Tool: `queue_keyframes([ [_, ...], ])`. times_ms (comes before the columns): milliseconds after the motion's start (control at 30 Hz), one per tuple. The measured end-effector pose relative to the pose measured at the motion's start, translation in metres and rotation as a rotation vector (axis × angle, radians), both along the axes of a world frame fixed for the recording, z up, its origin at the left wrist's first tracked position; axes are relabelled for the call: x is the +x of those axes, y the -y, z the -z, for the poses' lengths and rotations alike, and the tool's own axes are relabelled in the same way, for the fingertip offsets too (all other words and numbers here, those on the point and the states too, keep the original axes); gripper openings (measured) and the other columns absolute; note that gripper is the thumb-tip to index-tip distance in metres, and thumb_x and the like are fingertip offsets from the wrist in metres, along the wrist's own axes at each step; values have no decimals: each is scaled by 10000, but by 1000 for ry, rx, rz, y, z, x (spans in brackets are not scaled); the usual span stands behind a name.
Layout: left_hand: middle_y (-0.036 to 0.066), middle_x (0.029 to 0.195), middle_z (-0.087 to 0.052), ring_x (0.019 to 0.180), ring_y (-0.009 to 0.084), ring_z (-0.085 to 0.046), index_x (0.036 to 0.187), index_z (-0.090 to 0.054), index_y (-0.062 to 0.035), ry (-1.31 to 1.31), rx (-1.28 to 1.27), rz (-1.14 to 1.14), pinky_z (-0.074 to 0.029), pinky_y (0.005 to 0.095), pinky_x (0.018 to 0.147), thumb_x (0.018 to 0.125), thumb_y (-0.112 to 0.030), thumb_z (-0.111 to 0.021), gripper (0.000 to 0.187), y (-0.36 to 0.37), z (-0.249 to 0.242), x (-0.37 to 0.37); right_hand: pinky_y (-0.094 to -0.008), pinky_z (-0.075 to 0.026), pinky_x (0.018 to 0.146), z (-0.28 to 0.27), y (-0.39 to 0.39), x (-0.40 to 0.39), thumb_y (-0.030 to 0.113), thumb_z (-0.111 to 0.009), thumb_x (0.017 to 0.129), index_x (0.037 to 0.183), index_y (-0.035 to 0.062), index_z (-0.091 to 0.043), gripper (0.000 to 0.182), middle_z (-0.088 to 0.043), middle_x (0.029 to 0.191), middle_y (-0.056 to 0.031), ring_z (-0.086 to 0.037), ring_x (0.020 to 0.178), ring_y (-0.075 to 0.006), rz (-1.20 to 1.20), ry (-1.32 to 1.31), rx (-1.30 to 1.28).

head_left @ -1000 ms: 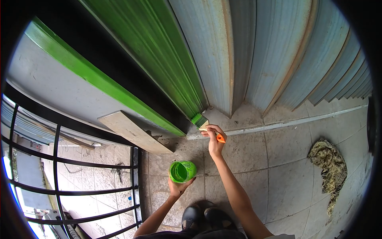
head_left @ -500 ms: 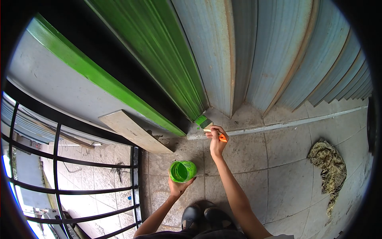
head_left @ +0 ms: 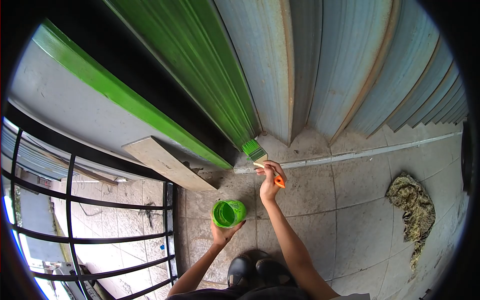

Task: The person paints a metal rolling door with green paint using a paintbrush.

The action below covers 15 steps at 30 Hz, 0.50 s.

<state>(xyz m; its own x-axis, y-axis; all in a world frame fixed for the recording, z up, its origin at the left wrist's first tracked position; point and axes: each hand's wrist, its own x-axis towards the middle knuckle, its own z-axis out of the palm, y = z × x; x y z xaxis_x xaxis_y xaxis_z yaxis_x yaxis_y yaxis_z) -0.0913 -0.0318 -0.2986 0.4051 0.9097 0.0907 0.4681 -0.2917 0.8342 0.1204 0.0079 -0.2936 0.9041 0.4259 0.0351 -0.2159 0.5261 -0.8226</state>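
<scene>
My left hand [head_left: 223, 233] is wrapped round a jar [head_left: 237, 212] smeared and partly filled with green paint, held above the floor tiles. My right hand [head_left: 270, 183] grips the handle of a paintbrush [head_left: 257, 154], its orange end sticking out beside the fingers. Green paint coats the bristles, which are at the bottom end of a green corrugated panel [head_left: 200, 65]. To the right, unpainted grey-blue corrugated panels [head_left: 345, 60] with rusty edges continue.
A green-faced beam [head_left: 115, 92] runs along the left. Below it a flat board [head_left: 167, 164] leans near a black metal grille [head_left: 70, 200]. A crumpled, stained cloth [head_left: 412, 205] lies on the tiled floor at right. Dark shoes [head_left: 241, 270] stand at bottom centre.
My right hand and the brush have shifted slightly down and left, and the bristles show more fully. The jar in my left hand has hardly moved.
</scene>
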Motion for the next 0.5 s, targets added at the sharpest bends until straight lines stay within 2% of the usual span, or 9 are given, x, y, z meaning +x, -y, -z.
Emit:
queue_keyframes([
  [100,95,1091,-621,975,169,-605,1231,-477,6,-21,-2,14,-488,322,875,622,-196,-878,757,-2,-1,0,-239,-515,567,7,-4,5,3,-553,857,882,-32,-642,98,-660,762,-92,-640,614,-136,-16,-33,-106],
  [200,96,1091,-621,975,170,-606,1234,-475,4,-15,-31,6,-487,323,877,618,-209,-879,766,-2,5,-2,-238,-502,551,2,-9,6,7,-555,857,883,-31,-643,99,-659,750,-92,-639,613,-134,-181,-52,-31],
  [267,94,1081,-624,965,172,-610,1226,-482,3,27,-22,-19,-490,324,872,616,-211,-881,759,-1,6,-2,-238,-504,553,-1,-6,6,23,-558,871,889,-32,-641,102,-657,738,-92,-639,617,-133,-166,-31,3],
  [367,115,1032,-630,928,239,-619,1113,-539,-12,17,-13,-37,-495,355,836,594,-316,-888,695,-1,1,3,-239,-521,571,10,-4,10,25,-551,879,895,-41,-637,110,-654,739,-86,-642,612,-141,-113,-14,-34],
  [500,114,1021,-633,921,241,-621,1111,-541,-14,80,-24,-55,-496,355,833,597,-325,-885,692,0,0,4,-239,-521,560,2,-8,10,3,-529,865,889,-41,-632,114,-648,756,-94,-643,605,-148,-245,-50,-10],
])
